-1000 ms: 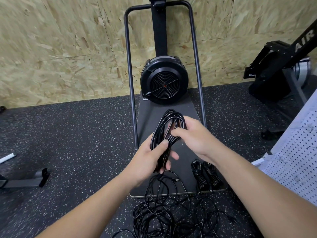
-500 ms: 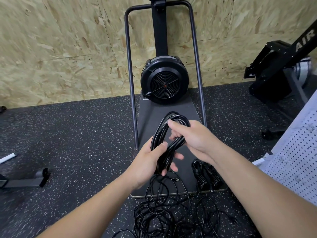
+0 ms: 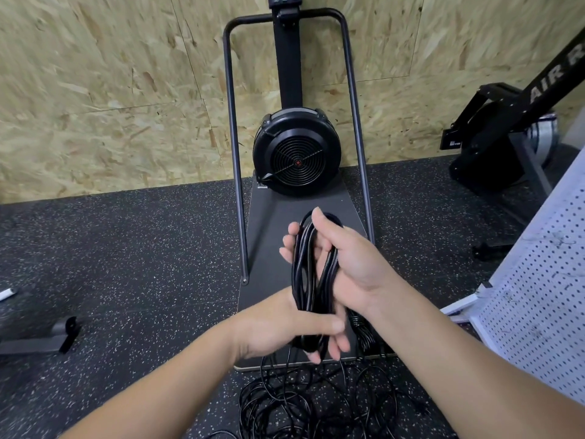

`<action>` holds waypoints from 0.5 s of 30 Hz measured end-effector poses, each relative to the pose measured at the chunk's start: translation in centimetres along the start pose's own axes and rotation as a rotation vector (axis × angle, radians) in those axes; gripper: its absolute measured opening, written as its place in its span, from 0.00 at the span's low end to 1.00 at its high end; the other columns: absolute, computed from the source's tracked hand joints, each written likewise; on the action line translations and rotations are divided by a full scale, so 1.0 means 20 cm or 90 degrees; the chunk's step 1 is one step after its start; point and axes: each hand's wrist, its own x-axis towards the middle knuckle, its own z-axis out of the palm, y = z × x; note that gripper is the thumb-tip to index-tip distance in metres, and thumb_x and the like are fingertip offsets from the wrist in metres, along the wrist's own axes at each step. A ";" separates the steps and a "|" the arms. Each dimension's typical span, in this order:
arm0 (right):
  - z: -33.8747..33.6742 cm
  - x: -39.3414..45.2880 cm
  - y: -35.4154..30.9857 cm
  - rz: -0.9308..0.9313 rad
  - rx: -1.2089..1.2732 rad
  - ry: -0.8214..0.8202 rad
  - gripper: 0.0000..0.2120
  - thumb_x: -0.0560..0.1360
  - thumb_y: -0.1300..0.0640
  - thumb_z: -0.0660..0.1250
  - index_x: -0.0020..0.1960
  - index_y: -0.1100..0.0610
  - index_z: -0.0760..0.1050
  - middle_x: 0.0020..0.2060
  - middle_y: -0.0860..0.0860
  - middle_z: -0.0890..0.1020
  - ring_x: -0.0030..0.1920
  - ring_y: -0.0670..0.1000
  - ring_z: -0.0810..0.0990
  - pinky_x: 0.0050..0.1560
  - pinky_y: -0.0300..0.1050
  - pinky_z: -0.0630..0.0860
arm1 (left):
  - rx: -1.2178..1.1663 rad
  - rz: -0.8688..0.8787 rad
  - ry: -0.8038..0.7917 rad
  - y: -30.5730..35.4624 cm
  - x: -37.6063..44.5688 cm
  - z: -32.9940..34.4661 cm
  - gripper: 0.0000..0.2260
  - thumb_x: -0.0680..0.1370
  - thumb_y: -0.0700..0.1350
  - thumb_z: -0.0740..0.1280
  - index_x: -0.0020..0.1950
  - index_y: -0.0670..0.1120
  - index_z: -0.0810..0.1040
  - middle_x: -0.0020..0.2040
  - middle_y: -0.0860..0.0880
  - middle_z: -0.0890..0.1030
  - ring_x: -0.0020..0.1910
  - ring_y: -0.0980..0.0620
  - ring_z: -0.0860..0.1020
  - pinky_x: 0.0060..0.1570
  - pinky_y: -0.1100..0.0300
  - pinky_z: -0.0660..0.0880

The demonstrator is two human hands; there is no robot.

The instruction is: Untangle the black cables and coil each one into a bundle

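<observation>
Both hands on one coiled black cable (image 3: pixel 308 274), held up over the near end of the fan machine's base plate (image 3: pixel 272 236). Right hand (image 3: pixel 351 264) has fingers threaded through the loops at the top, curled round the strands. Left hand (image 3: pixel 285 324) grips the coil's lower end, thumb across the front. Loose tangle of cables (image 3: pixel 304 403) lies on the rubber floor (image 3: pixel 126 264) off the plate's near edge (a wound bundle (image 3: pixel 364 331) sits at its near right corner).
</observation>
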 end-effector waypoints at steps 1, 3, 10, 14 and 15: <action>0.01 0.00 0.01 0.005 -0.021 0.017 0.16 0.82 0.50 0.73 0.55 0.61 0.73 0.50 0.60 0.85 0.45 0.55 0.86 0.51 0.53 0.85 | 0.022 -0.006 -0.013 0.01 -0.01 -0.01 0.11 0.86 0.40 0.70 0.60 0.31 0.78 0.53 0.32 0.86 0.49 0.42 0.85 0.47 0.51 0.82; 0.01 0.00 0.02 0.016 -0.056 0.057 0.19 0.83 0.48 0.74 0.43 0.57 0.70 0.46 0.58 0.82 0.37 0.51 0.78 0.41 0.47 0.81 | 0.062 0.003 -0.025 0.02 -0.01 -0.01 0.09 0.87 0.39 0.69 0.63 0.33 0.79 0.54 0.33 0.86 0.53 0.42 0.85 0.55 0.51 0.81; 0.02 0.07 0.01 -0.044 -0.096 0.160 0.26 0.82 0.49 0.76 0.34 0.54 0.65 0.38 0.58 0.79 0.30 0.50 0.71 0.29 0.41 0.71 | -0.075 0.096 0.111 -0.04 -0.01 0.04 0.04 0.87 0.39 0.69 0.61 0.41 0.77 0.51 0.38 0.83 0.49 0.37 0.84 0.57 0.42 0.82; 0.00 0.05 -0.02 -0.035 -0.187 0.167 0.22 0.83 0.45 0.74 0.40 0.60 0.76 0.40 0.58 0.83 0.35 0.55 0.82 0.38 0.48 0.83 | -0.107 0.070 0.083 -0.03 -0.02 0.01 0.11 0.91 0.48 0.61 0.62 0.41 0.77 0.43 0.43 0.77 0.36 0.47 0.74 0.37 0.53 0.77; -0.01 0.04 -0.03 -0.025 -0.185 0.156 0.22 0.83 0.45 0.73 0.44 0.64 0.79 0.41 0.59 0.84 0.37 0.56 0.85 0.41 0.50 0.85 | -0.136 0.049 0.066 -0.02 -0.03 0.00 0.13 0.91 0.50 0.61 0.63 0.41 0.77 0.42 0.44 0.75 0.35 0.48 0.72 0.35 0.55 0.74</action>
